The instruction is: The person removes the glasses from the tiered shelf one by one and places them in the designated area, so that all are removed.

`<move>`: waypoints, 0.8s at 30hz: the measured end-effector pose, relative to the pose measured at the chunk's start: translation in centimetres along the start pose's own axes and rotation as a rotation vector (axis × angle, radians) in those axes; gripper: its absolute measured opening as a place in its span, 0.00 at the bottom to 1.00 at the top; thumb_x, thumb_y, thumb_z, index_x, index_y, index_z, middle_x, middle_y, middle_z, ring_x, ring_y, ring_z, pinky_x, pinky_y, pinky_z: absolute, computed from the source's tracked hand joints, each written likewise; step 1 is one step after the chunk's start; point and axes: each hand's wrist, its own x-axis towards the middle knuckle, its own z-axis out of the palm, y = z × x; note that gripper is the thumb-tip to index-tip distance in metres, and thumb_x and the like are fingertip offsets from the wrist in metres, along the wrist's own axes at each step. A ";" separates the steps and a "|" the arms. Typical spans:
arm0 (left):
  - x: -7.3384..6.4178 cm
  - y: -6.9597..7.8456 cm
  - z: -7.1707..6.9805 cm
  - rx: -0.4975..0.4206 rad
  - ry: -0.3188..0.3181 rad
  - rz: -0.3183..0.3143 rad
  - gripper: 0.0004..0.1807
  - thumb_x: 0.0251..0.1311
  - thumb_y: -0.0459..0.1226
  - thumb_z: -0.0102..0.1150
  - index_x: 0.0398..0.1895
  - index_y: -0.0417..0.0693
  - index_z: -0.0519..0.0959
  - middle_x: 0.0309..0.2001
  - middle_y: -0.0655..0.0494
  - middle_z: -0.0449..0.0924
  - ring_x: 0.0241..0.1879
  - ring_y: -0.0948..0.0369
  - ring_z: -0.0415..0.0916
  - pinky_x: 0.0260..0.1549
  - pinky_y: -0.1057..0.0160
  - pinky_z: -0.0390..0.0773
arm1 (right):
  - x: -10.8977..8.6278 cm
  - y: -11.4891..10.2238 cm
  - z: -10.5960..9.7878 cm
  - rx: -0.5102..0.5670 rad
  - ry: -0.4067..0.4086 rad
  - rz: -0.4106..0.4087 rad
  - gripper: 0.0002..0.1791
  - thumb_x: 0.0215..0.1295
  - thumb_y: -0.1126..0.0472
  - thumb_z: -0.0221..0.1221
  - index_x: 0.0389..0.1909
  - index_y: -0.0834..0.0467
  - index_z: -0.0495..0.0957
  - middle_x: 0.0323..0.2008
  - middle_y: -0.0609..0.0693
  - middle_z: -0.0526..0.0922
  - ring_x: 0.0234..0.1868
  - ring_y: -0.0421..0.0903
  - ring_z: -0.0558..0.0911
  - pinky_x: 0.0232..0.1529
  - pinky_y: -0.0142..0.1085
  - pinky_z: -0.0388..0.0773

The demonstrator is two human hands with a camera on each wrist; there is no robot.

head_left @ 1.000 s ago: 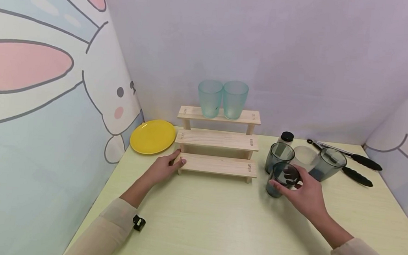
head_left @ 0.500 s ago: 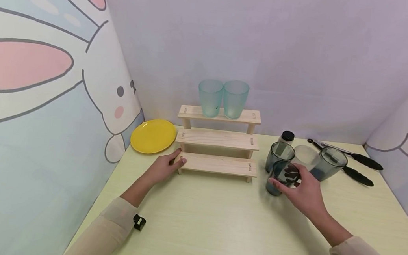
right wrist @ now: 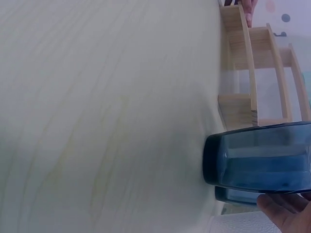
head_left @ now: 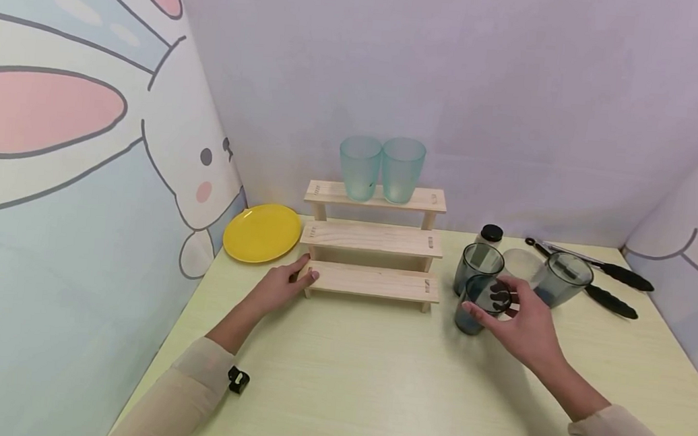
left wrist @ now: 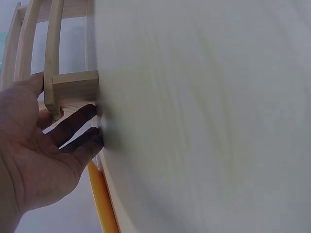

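A three-tier wooden stand is at the middle back of the table. My left hand grips the left end of its lowest board, thumb on top; in the left wrist view the fingers reach beneath the board. On the right, my right hand holds a smoky blue-grey drinking glass near its rim, thumb on the near side. The glass is upright; whether its base touches the table I cannot tell. A similar dark glass stands just behind it.
Two frosted aqua cups stand side by side on the top board. Another smoky glass, a pale translucent cup and a black-capped bottle cluster at the right, beside black-handled tongs. A yellow plate lies at left.
My right hand has shifted very slightly to the right around the glass, which stays in about the same spot. The left hand and the stand have not visibly moved.
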 end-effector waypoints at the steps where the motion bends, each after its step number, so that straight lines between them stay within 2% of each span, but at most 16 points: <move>1: 0.0 0.0 0.0 0.000 0.001 0.001 0.48 0.78 0.70 0.52 0.90 0.53 0.59 0.73 0.35 0.80 0.52 0.51 0.78 0.50 0.55 0.78 | 0.0 -0.1 -0.2 0.015 -0.001 0.000 0.47 0.64 0.43 0.80 0.74 0.64 0.72 0.62 0.65 0.83 0.58 0.63 0.86 0.50 0.39 0.86; 4: -0.1 0.2 0.0 0.000 0.003 0.001 0.47 0.79 0.69 0.52 0.89 0.53 0.60 0.67 0.37 0.84 0.50 0.51 0.78 0.45 0.56 0.77 | 0.1 -0.3 -0.8 0.056 0.005 -0.004 0.45 0.66 0.45 0.79 0.74 0.64 0.72 0.61 0.65 0.83 0.60 0.64 0.85 0.52 0.21 0.81; 6: -0.1 0.2 0.0 0.003 0.004 0.000 0.47 0.79 0.69 0.53 0.89 0.53 0.60 0.65 0.37 0.84 0.49 0.51 0.78 0.44 0.57 0.76 | 0.3 -0.4 -1.2 0.063 0.011 -0.006 0.43 0.67 0.45 0.78 0.73 0.63 0.73 0.60 0.65 0.85 0.59 0.65 0.87 0.48 0.11 0.72; 9: -0.1 0.2 0.0 -0.001 0.003 -0.003 0.47 0.78 0.69 0.53 0.89 0.54 0.60 0.69 0.37 0.83 0.51 0.51 0.78 0.47 0.55 0.79 | 0.7 -0.6 -1.7 0.069 0.023 -0.020 0.41 0.68 0.47 0.78 0.73 0.63 0.74 0.59 0.65 0.87 0.56 0.68 0.89 0.47 0.10 0.72; 11: -0.1 0.2 0.1 -0.008 0.002 -0.007 0.48 0.78 0.70 0.52 0.89 0.55 0.60 0.74 0.36 0.79 0.53 0.50 0.78 0.53 0.52 0.80 | 1.0 -0.6 -2.2 0.067 0.035 -0.029 0.40 0.68 0.48 0.78 0.73 0.62 0.75 0.57 0.65 0.88 0.54 0.65 0.90 0.46 0.10 0.73; 13: -0.1 0.2 0.1 -0.011 0.001 -0.008 0.48 0.78 0.70 0.52 0.89 0.55 0.60 0.76 0.36 0.77 0.54 0.49 0.78 0.55 0.50 0.81 | 1.3 -0.7 -2.6 0.073 0.053 -0.038 0.39 0.67 0.49 0.78 0.73 0.62 0.75 0.56 0.64 0.89 0.50 0.54 0.93 0.46 0.10 0.74; 15: -0.2 0.2 0.1 -0.015 -0.001 -0.011 0.48 0.78 0.70 0.52 0.89 0.55 0.60 0.75 0.36 0.78 0.53 0.49 0.78 0.54 0.50 0.80 | 1.6 -0.9 -3.0 0.075 0.072 -0.044 0.39 0.68 0.49 0.78 0.73 0.62 0.75 0.55 0.63 0.89 0.47 0.38 0.91 0.46 0.11 0.75; 18: -0.1 0.2 0.1 -0.007 -0.001 -0.009 0.48 0.78 0.70 0.52 0.89 0.55 0.60 0.71 0.37 0.82 0.51 0.50 0.78 0.49 0.54 0.78 | 2.2 -1.1 -3.6 0.079 0.092 -0.043 0.39 0.68 0.49 0.78 0.73 0.61 0.76 0.55 0.64 0.89 0.45 0.17 0.81 0.46 0.10 0.74; 21: -0.1 0.3 0.0 -0.006 -0.003 -0.008 0.48 0.78 0.69 0.53 0.89 0.54 0.60 0.56 0.39 0.86 0.45 0.53 0.77 0.41 0.57 0.75 | 2.9 -1.3 -3.9 0.085 0.103 -0.041 0.40 0.69 0.49 0.77 0.75 0.62 0.75 0.57 0.65 0.89 0.44 0.13 0.78 0.46 0.10 0.74; 24: 0.0 0.3 -0.1 -0.005 -0.005 -0.008 0.47 0.79 0.68 0.54 0.89 0.53 0.61 0.40 0.46 0.81 0.38 0.55 0.74 0.34 0.59 0.70 | 3.7 -1.6 -4.2 0.109 0.106 -0.033 0.40 0.70 0.49 0.76 0.76 0.62 0.74 0.57 0.66 0.89 0.44 0.13 0.79 0.47 0.11 0.75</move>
